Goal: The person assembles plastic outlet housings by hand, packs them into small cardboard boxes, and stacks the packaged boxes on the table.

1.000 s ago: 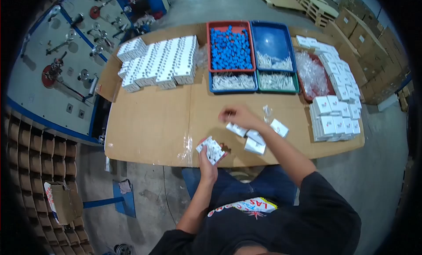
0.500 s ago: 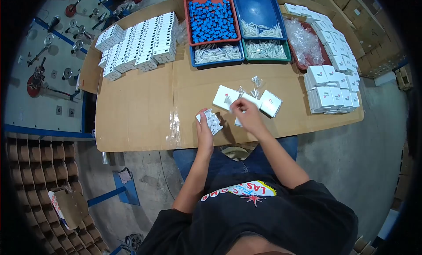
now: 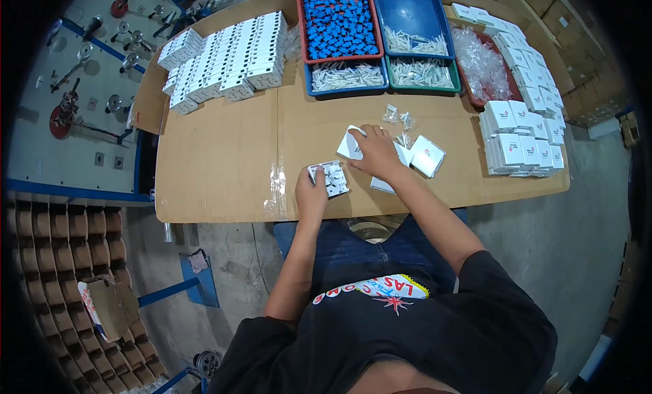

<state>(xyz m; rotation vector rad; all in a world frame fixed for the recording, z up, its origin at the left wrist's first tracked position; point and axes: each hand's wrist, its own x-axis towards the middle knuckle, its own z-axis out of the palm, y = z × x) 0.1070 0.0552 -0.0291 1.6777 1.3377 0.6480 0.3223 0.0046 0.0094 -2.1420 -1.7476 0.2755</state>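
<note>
My left hand [image 3: 312, 196] grips a white plastic housing [image 3: 336, 179] by its left side, just above the cardboard near the front edge. The housing's open, structured face is turned up. Up and to the right of it, my right hand [image 3: 375, 152] has its fingers closed over a flat white square cover [image 3: 348, 144], partly hiding it. Another white cover [image 3: 428, 156] lies to the right. Under the right wrist, a further white piece [image 3: 383, 184] shows only in part. Small clear bags of parts [image 3: 390, 114] lie just beyond the right hand.
Rows of white boxes [image 3: 234, 65] stand at the back left. Trays hold blue pieces [image 3: 339, 27] and white plugs [image 3: 418, 73]. A red tray [image 3: 514, 88] of clear bags and stacked white covers [image 3: 509, 149] are at the right. Cardboard [image 3: 217, 170] covers the table.
My right hand has come down onto the left white cover. One more small clear bag now lies beyond it. The housing in my left hand is held flatter, and the whole view has shifted slightly.
</note>
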